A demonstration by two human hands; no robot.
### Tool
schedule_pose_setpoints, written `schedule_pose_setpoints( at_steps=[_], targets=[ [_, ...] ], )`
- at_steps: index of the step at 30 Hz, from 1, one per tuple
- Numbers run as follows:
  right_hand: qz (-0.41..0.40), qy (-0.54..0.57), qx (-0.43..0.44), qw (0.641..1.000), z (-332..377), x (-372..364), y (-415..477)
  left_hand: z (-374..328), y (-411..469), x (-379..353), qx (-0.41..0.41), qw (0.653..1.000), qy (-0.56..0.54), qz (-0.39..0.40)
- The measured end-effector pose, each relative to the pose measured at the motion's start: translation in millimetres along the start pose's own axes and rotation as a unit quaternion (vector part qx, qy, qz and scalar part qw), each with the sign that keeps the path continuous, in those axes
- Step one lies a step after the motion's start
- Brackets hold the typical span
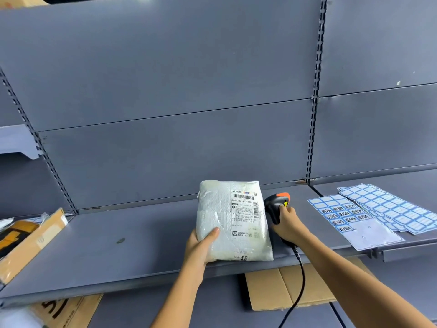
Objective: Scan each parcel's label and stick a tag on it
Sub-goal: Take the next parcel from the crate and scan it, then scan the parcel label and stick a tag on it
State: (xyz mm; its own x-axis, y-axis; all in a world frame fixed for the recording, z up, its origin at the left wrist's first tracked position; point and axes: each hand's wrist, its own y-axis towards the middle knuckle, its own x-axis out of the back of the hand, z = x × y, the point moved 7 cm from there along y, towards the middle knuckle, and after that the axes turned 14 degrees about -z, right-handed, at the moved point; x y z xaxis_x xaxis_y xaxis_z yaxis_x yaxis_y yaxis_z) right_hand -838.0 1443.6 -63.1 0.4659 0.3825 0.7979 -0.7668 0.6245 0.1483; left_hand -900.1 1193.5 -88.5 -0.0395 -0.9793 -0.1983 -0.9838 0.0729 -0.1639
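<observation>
A white bubble-wrap parcel (230, 221) is tilted up above the grey shelf (118, 247), its printed shipping label (244, 211) facing me. My left hand (201, 245) grips the parcel's lower left corner, thumb on the front. My right hand (287, 223) holds a black barcode scanner with an orange top (275, 205) just right of the parcel, one finger on its yellow trigger. The scanner's black cable (299, 287) hangs down past the shelf edge. Sheets of blue-bordered tags (378, 209) lie on the shelf to the right.
Cardboard boxes (28, 240) sit at the left end of the shelf. A flattened cardboard box (283, 287) lies on the lower shelf beneath my right arm. Another printed box (63, 311) shows at bottom left. A grey slotted back panel (165, 91) rises behind.
</observation>
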Motion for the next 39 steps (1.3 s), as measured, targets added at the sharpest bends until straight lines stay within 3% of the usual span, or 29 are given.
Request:
schedule_pose_setpoints(
  at_steps=[4,9,12,18,22,29,34,37,39],
  targets=[
    [0.001,-0.057,0.033,0.998,-1.6,-4.0,2.7,3.1,-5.5,-2.3,0.011,1.0,0.015,-0.009],
    [0.026,-0.001,0.002,1.0,-15.6,-0.5,8.5,2.4,-9.7,-5.8,0.028,0.999,0.03,-0.036],
    [-0.031,0.012,-0.041,0.999,-41.2,21.6,12.5,2.4,-8.4,-5.9,0.045,0.997,0.037,-0.051],
    [-0.145,-0.115,-0.162,0.969,-139.2,97.3,9.8,5.9,-0.5,5.7,0.087,0.992,0.039,-0.078],
    [-0.136,-0.178,-0.201,0.954,-184.8,116.4,3.1,10.8,5.0,9.3,0.122,0.988,0.054,-0.075],
    [-0.126,-0.182,-0.194,0.956,-183.3,119.5,4.4,8.1,-1.5,9.5,0.117,0.981,0.136,-0.078],
    [-0.1,-0.089,-0.23,0.964,-186.2,119.4,8.2,-2.0,-0.4,12.5,0.045,0.948,0.286,-0.134],
    [-0.106,0.094,-0.226,0.964,-176.3,117.0,9.6,-5.7,-2.9,9.1,0.03,0.909,0.379,-0.171],
    [-0.085,0.247,-0.226,0.938,-163.9,114.4,4.9,-13.1,-13.5,6.7,-0.011,0.855,0.475,-0.208]
  ],
)
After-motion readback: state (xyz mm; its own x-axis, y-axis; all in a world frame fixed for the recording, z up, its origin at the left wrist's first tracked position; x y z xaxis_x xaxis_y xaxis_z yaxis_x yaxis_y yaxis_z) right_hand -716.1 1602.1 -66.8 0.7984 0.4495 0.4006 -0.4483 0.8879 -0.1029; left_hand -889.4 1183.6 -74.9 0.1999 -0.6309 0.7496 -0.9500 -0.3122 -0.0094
